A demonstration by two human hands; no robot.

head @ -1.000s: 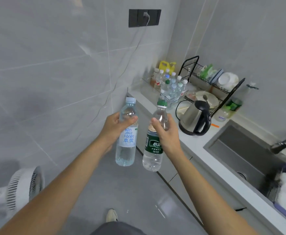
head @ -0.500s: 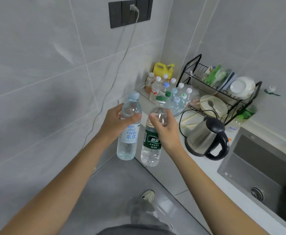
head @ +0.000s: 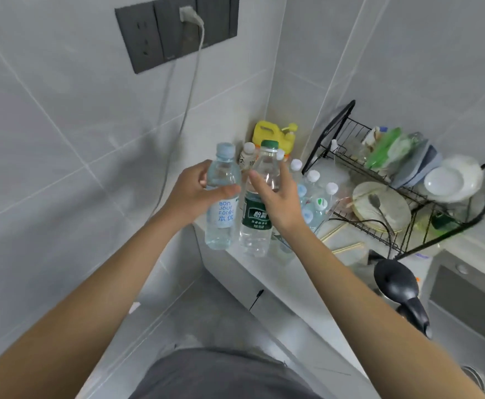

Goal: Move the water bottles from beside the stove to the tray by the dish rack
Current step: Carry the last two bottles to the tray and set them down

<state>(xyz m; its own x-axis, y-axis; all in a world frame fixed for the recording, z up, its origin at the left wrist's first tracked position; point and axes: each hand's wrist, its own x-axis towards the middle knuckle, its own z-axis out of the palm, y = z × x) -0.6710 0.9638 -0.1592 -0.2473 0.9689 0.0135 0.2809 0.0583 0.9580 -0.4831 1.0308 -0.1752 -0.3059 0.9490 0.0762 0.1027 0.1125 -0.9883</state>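
Two clear, ribbed plastic water bottles hang upright side by side above the near end of the pale counter [head: 267, 272]. The left hand [head: 190, 194] has its grip wrapped round the blue-capped bottle [head: 221, 197], the right hand [head: 278, 201] round the green-labelled bottle [head: 257, 214]. Beyond them, more capped bottles [head: 311, 194] cluster beside the black wire dish rack [head: 408, 203] stacked with glossy white plates.

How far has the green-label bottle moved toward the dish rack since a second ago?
Yes, it moved. The green-label bottle in the right hand now sits over the counter edge, closer to the dish rack.
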